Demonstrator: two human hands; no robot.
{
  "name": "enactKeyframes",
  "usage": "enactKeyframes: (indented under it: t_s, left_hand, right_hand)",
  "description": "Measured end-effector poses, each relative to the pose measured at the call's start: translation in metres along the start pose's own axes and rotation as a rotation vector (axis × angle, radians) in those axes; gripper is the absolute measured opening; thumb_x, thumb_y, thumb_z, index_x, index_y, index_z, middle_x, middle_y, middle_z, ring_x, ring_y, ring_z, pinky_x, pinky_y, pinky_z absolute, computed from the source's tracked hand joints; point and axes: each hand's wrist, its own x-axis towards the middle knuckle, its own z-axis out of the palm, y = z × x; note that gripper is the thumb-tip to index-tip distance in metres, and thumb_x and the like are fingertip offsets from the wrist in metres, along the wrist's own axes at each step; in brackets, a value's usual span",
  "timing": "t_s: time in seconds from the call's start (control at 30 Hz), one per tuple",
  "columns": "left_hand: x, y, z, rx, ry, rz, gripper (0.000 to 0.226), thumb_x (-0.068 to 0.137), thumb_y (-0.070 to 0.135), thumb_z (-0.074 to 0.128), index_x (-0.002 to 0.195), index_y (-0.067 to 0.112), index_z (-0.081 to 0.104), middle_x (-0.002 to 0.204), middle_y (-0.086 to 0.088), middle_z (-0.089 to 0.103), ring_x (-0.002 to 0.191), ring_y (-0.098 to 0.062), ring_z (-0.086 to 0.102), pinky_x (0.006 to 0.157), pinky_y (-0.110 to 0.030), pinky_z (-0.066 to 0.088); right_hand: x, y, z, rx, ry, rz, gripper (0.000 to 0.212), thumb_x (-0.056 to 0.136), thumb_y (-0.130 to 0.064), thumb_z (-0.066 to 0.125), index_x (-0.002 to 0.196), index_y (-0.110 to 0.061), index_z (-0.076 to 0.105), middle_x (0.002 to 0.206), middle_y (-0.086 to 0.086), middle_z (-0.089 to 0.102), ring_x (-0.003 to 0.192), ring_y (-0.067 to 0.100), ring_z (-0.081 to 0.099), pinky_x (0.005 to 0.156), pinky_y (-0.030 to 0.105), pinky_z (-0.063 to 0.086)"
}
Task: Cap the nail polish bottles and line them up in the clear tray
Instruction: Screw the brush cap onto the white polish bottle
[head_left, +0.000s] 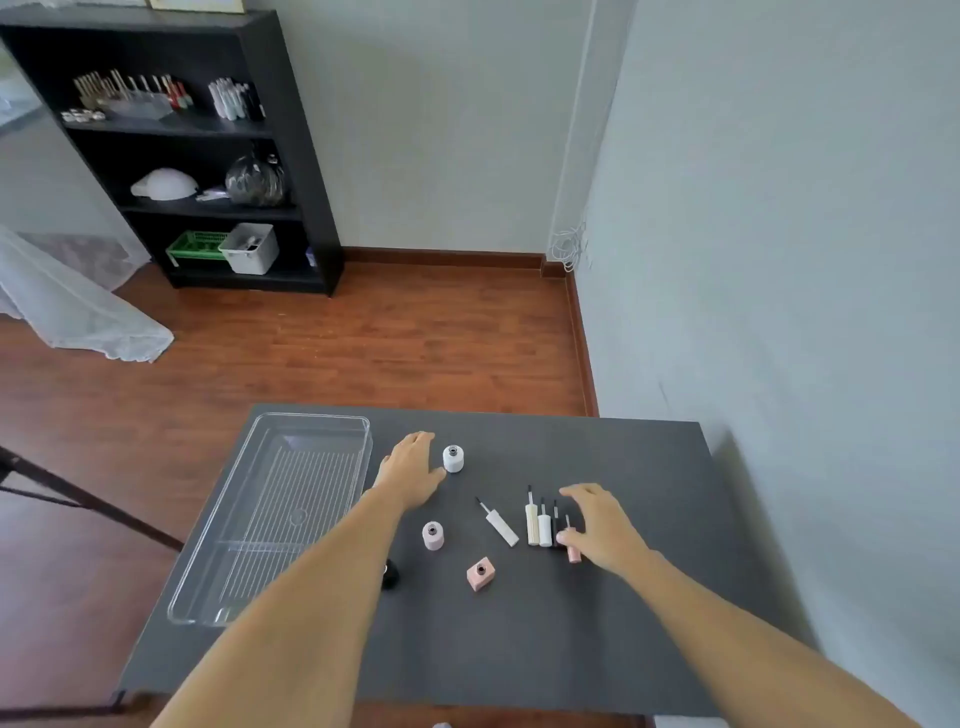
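Note:
On the dark table (623, 623) several uncapped bottles stand: a white round one (453, 459), a pale pink round one (433, 535), a pink square one (480, 573) and a black one (390, 574) half hidden by my left forearm. Brush caps lie flat: a white one (500, 524) alone, then a cream one (532, 521), a white one (544, 526), a black one (555, 519) and a pink one (573, 545) side by side. My left hand (410, 467) is spread open beside the white bottle. My right hand (602, 525) hovers open, thumb touching the pink cap. The clear tray (249, 545) holds nothing.
The tray lies along the table's left edge. A wall runs close along the right side. Beyond the table is wooden floor, a black shelf unit (208, 156) with cosmetics and baskets, and a white cloth (78, 312) at the left.

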Motion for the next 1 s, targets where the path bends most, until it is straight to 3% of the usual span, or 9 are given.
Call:
enactKeyframes:
  t_s: [0.07, 0.3, 0.43, 0.6, 0.67, 0.73, 0.87, 1.0]
  left_hand:
    - [0.006, 0.001, 0.003, -0.016, 0.012, 0.004, 0.067, 0.095, 0.021, 0.060, 0.153, 0.009, 0.029, 0.160, -0.009, 0.029, 0.147, -0.027, 0.029, 0.118, -0.045, 0.029]
    - [0.026, 0.001, 0.018, -0.005, 0.004, -0.001, 0.061, 0.090, 0.019, 0.065, 0.145, 0.012, 0.042, 0.144, -0.008, 0.050, 0.132, -0.028, 0.048, 0.108, -0.041, 0.038]
    - [0.034, 0.000, 0.025, -0.044, 0.040, -0.001, 0.041, 0.088, 0.014, 0.065, 0.128, 0.012, 0.056, 0.123, -0.007, 0.065, 0.109, -0.030, 0.060, 0.094, -0.038, 0.047]
    - [0.040, 0.001, 0.029, -0.088, 0.041, -0.013, 0.039, 0.090, 0.019, 0.066, 0.127, 0.014, 0.057, 0.120, -0.007, 0.066, 0.110, -0.031, 0.060, 0.091, -0.041, 0.050]
    - [0.042, 0.003, 0.030, -0.104, 0.044, -0.016, 0.036, 0.090, 0.020, 0.066, 0.125, 0.014, 0.059, 0.118, -0.007, 0.067, 0.108, -0.031, 0.061, 0.090, -0.041, 0.051]
    - [0.044, 0.004, 0.031, -0.136, 0.050, -0.028, 0.028, 0.090, 0.018, 0.064, 0.117, 0.011, 0.061, 0.112, -0.010, 0.068, 0.101, -0.033, 0.061, 0.086, -0.042, 0.052]
    - [0.044, 0.004, 0.031, -0.188, 0.049, -0.044, 0.024, 0.094, 0.020, 0.060, 0.113, 0.005, 0.056, 0.113, -0.015, 0.064, 0.101, -0.037, 0.058, 0.083, -0.041, 0.049]
    - [0.038, 0.008, 0.020, -0.304, 0.073, -0.002, 0.022, 0.096, 0.023, 0.056, 0.109, 0.006, 0.051, 0.107, -0.017, 0.063, 0.091, -0.033, 0.056, 0.081, -0.043, 0.049]
  right_hand:
    - [0.002, -0.001, 0.008, -0.010, 0.005, 0.007, 0.064, 0.078, -0.017, 0.072, 0.138, -0.018, 0.048, 0.140, -0.001, 0.043, 0.130, 0.022, 0.040, 0.099, 0.036, 0.047]
    - [0.008, 0.000, 0.032, -0.181, 0.003, -0.054, 0.059, 0.078, -0.027, 0.074, 0.132, -0.023, 0.051, 0.146, -0.001, 0.037, 0.140, 0.020, 0.030, 0.108, 0.030, 0.025]
    - [0.011, 0.002, 0.038, -0.215, 0.054, -0.085, 0.047, 0.081, -0.026, 0.071, 0.125, -0.021, 0.056, 0.144, -0.002, 0.039, 0.141, 0.019, 0.028, 0.106, 0.028, 0.026]
    - [0.010, 0.000, 0.039, -0.231, 0.101, -0.088, 0.045, 0.085, -0.026, 0.068, 0.127, -0.021, 0.054, 0.145, -0.003, 0.038, 0.144, 0.019, 0.023, 0.111, 0.029, 0.025]
    - [0.005, -0.008, 0.038, -0.067, 0.206, -0.058, 0.039, 0.083, -0.020, 0.069, 0.120, -0.020, 0.059, 0.136, -0.004, 0.046, 0.134, 0.020, 0.034, 0.106, 0.030, 0.034]
    - [-0.003, -0.019, 0.034, 0.246, 0.287, 0.019, 0.033, 0.080, -0.015, 0.071, 0.111, -0.022, 0.062, 0.121, -0.008, 0.058, 0.115, 0.017, 0.051, 0.091, 0.030, 0.047]
    - [-0.017, -0.044, 0.015, 0.881, 0.228, 0.194, 0.034, 0.081, -0.015, 0.074, 0.108, -0.030, 0.060, 0.099, -0.007, 0.076, 0.094, 0.010, 0.071, 0.071, 0.022, 0.051]
    - [-0.022, -0.059, -0.002, 1.275, 0.171, 0.251, 0.040, 0.082, -0.001, 0.071, 0.115, -0.020, 0.058, 0.100, 0.007, 0.077, 0.096, 0.023, 0.072, 0.086, 0.034, 0.052]
